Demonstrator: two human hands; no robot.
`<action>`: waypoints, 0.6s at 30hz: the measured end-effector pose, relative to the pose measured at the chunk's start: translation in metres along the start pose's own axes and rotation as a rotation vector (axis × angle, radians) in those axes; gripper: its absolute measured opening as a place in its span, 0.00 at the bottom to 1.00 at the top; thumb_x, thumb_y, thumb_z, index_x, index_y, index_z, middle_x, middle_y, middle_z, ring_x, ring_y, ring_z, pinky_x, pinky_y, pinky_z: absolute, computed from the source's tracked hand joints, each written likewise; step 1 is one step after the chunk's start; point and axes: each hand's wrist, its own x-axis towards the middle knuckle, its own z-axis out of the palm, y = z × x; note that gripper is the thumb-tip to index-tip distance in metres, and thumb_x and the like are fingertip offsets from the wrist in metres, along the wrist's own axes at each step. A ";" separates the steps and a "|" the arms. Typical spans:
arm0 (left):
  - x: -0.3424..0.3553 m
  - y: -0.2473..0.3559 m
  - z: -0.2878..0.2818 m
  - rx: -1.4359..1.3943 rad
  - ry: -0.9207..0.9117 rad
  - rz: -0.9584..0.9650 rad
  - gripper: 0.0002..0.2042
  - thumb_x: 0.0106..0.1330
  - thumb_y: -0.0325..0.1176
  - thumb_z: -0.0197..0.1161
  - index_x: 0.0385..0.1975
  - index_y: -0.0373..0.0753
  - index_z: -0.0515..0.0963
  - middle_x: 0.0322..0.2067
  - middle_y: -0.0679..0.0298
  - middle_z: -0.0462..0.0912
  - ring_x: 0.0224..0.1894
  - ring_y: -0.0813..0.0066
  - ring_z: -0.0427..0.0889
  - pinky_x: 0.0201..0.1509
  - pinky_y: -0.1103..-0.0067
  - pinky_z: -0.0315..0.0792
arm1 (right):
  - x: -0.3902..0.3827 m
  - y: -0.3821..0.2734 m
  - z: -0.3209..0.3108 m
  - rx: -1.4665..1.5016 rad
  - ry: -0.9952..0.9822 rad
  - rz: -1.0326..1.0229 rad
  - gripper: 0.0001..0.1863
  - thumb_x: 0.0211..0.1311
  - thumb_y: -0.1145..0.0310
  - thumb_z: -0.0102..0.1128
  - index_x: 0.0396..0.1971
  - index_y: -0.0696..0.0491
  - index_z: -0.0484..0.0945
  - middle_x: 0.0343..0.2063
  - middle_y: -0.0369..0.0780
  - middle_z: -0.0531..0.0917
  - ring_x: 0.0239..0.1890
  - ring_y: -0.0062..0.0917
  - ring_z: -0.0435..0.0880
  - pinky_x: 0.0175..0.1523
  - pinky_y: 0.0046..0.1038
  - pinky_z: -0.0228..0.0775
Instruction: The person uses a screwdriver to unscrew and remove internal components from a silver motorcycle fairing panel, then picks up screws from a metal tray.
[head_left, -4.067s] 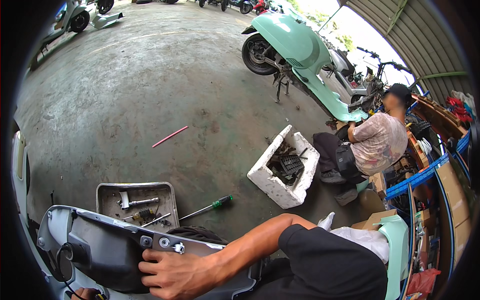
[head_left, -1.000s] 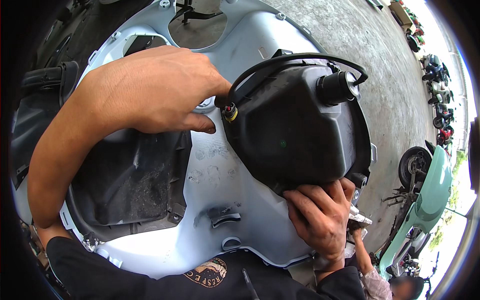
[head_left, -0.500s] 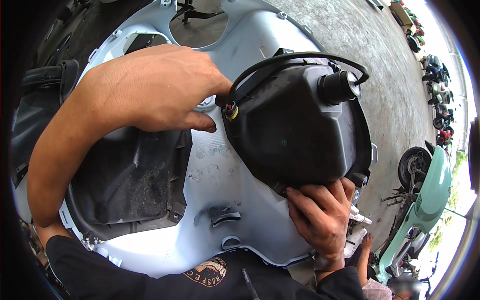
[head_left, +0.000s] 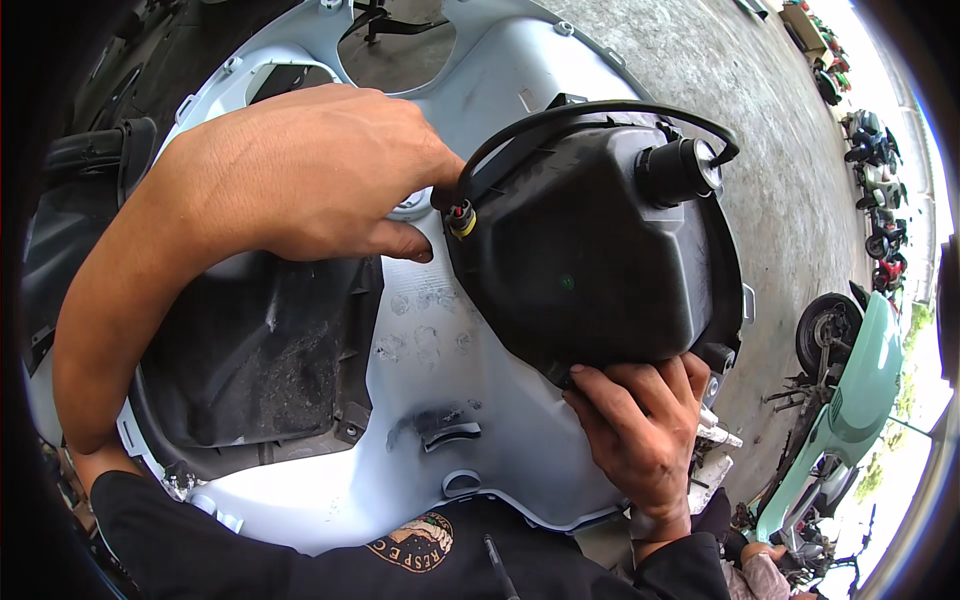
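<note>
A black plastic headlight housing (head_left: 590, 250), with a round black cap and a curved cable (head_left: 600, 108), sits on the right side of a light-blue scooter body panel (head_left: 420, 350). My left hand (head_left: 330, 175) reaches across from the left, its fingers at the housing's left edge beside a small yellow-ringed connector (head_left: 461, 220). The thumb points away below, and the fingertips are partly hidden. Around the housing's lower edge, the fingers of my right hand (head_left: 650, 425) are curled and closed, tips partly out of sight. A second black housing (head_left: 260, 360) fills the panel's left side under my forearm.
Concrete floor (head_left: 770, 180) stretches to the right. A mint-green scooter body panel (head_left: 865, 370) stands there by a wheel (head_left: 828, 335). At lower right, a co-worker's hand (head_left: 763, 552) shows. Several parked scooters (head_left: 880, 190) line the far right.
My right fingers have shifted slightly along the housing's lower edge. My left hand has stayed nearly still. The co-worker's raised hand at lower right has dropped lower.
</note>
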 end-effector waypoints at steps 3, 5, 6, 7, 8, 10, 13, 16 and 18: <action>0.000 0.000 0.001 -0.009 0.000 -0.005 0.17 0.56 0.37 0.75 0.44 0.40 0.82 0.36 0.56 0.83 0.45 0.54 0.82 0.51 0.64 0.75 | 0.000 0.001 0.002 0.019 0.014 0.001 0.13 0.48 0.68 0.77 0.36 0.48 0.85 0.31 0.30 0.79 0.38 0.28 0.78 0.51 0.35 0.60; 0.000 0.000 0.001 0.005 0.007 -0.004 0.18 0.56 0.37 0.75 0.44 0.40 0.82 0.36 0.56 0.83 0.45 0.54 0.82 0.51 0.64 0.75 | 0.000 0.000 0.003 0.026 0.020 0.009 0.12 0.48 0.68 0.77 0.34 0.48 0.85 0.30 0.30 0.79 0.37 0.28 0.78 0.50 0.35 0.60; 0.001 0.001 0.001 0.013 0.013 -0.001 0.18 0.55 0.37 0.75 0.44 0.40 0.82 0.36 0.56 0.83 0.45 0.54 0.82 0.51 0.64 0.75 | 0.000 0.000 0.003 0.020 0.020 0.015 0.12 0.48 0.68 0.77 0.33 0.48 0.85 0.30 0.30 0.79 0.37 0.28 0.78 0.50 0.35 0.61; 0.001 0.001 0.001 0.009 0.010 -0.004 0.18 0.55 0.37 0.75 0.44 0.40 0.82 0.36 0.56 0.83 0.45 0.54 0.83 0.51 0.65 0.75 | -0.001 0.000 0.004 0.015 0.020 0.022 0.11 0.47 0.68 0.77 0.33 0.48 0.85 0.30 0.30 0.79 0.37 0.28 0.78 0.50 0.35 0.61; 0.000 0.002 0.000 0.006 0.008 -0.009 0.18 0.55 0.37 0.75 0.44 0.40 0.82 0.36 0.56 0.83 0.45 0.54 0.83 0.51 0.65 0.75 | -0.001 0.001 0.004 0.016 0.018 0.015 0.11 0.47 0.68 0.78 0.32 0.48 0.85 0.30 0.30 0.79 0.37 0.28 0.78 0.50 0.35 0.61; -0.001 0.002 0.001 0.000 0.019 -0.003 0.18 0.55 0.37 0.75 0.44 0.40 0.82 0.36 0.56 0.83 0.44 0.55 0.83 0.50 0.65 0.75 | -0.001 0.001 0.003 0.019 0.012 0.001 0.11 0.47 0.67 0.78 0.31 0.49 0.85 0.30 0.30 0.79 0.36 0.28 0.78 0.50 0.35 0.61; 0.000 -0.002 0.002 -0.007 0.032 0.017 0.17 0.55 0.37 0.75 0.43 0.39 0.82 0.36 0.56 0.83 0.44 0.55 0.83 0.50 0.65 0.75 | -0.002 0.002 0.004 0.022 0.019 0.023 0.11 0.47 0.66 0.78 0.31 0.49 0.85 0.30 0.30 0.79 0.36 0.28 0.78 0.50 0.35 0.61; 0.000 0.000 0.001 -0.003 0.009 0.002 0.17 0.55 0.37 0.75 0.43 0.39 0.82 0.36 0.56 0.83 0.44 0.55 0.83 0.50 0.65 0.75 | 0.000 -0.004 0.002 0.032 0.022 0.080 0.12 0.46 0.67 0.78 0.33 0.48 0.86 0.31 0.30 0.79 0.37 0.28 0.78 0.50 0.35 0.60; -0.002 0.001 0.001 -0.003 0.019 0.000 0.17 0.55 0.37 0.75 0.43 0.39 0.82 0.36 0.56 0.83 0.44 0.55 0.83 0.50 0.65 0.75 | 0.000 -0.004 0.002 0.006 0.028 0.005 0.13 0.47 0.68 0.77 0.36 0.47 0.86 0.31 0.30 0.79 0.37 0.28 0.78 0.51 0.35 0.60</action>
